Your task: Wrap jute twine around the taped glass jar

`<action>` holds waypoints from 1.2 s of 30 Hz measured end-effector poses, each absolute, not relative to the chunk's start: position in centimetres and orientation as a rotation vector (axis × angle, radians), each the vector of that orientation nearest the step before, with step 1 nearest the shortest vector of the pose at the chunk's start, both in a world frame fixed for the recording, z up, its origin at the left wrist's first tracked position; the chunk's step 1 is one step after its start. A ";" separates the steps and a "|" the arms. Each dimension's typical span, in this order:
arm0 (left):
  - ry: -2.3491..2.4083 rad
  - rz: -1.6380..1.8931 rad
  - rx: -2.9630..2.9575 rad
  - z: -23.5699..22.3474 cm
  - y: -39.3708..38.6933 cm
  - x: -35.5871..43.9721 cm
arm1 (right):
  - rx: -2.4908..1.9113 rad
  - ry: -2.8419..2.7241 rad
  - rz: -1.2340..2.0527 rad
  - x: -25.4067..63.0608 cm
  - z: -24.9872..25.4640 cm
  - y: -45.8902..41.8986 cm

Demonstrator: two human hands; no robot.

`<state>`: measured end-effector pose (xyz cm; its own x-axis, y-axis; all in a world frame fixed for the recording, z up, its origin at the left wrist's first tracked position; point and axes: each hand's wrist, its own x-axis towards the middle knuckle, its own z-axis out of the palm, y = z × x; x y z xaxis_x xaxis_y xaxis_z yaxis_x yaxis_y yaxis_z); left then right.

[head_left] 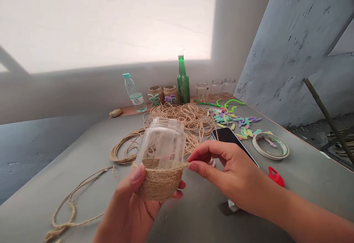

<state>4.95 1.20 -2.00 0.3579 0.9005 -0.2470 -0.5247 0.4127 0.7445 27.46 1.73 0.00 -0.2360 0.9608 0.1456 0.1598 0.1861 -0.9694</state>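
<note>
My left hand [132, 198] is wrapped round the lower part of a clear jar [166, 139], which is tilted above the table. Jute twine [160, 184] winds in tight rows about the jar's lower half, while the upper half and neck are bare. The thumb presses on the top row of twine. At the jar's right side my right hand [232, 176] pinches the twine between thumb and index finger, holding it taut off the wall of the jar. Behind the jar lies a big loose heap of jute twine [182, 114].
A green bottle [183, 84], a water bottle [135, 93], twine-wrapped jars [170, 93] and bare jars [217, 88] stand along the back. To the right lie a phone [229, 136], a tape roll [256, 149], a red plastic item [276, 176] and pastel pipe-cleaner pieces [246, 121]. Loose twine [73, 209] lies left.
</note>
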 end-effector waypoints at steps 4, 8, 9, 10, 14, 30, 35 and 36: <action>0.636 0.995 0.639 -2.5 1.1 4.6 | -1.066 -1.350 1.504 27.4 -0.2 2.2; 0.653 1.034 0.650 -2.1 1.2 4.7 | -1.045 -1.409 1.517 27.5 0.0 2.3; 0.676 1.039 0.651 -2.0 1.2 4.9 | -1.051 -1.457 1.477 27.5 0.1 2.2; 0.698 1.050 0.647 -1.8 1.3 5.0 | -1.061 -1.502 1.435 27.6 0.2 2.1; 0.775 1.109 0.612 -1.3 1.6 5.6 | -1.075 -1.567 1.328 27.9 0.6 1.6; 0.594 0.927 0.641 -2.0 1.1 5.2 | -0.970 -1.331 1.602 27.4 -0.1 2.3; 0.911 1.106 0.821 -2.9 1.4 5.8 | -1.125 -1.309 1.440 27.1 -0.6 2.2; 0.965 1.120 0.893 -3.1 1.5 5.8 | -1.151 -1.337 1.392 27.0 -0.7 2.2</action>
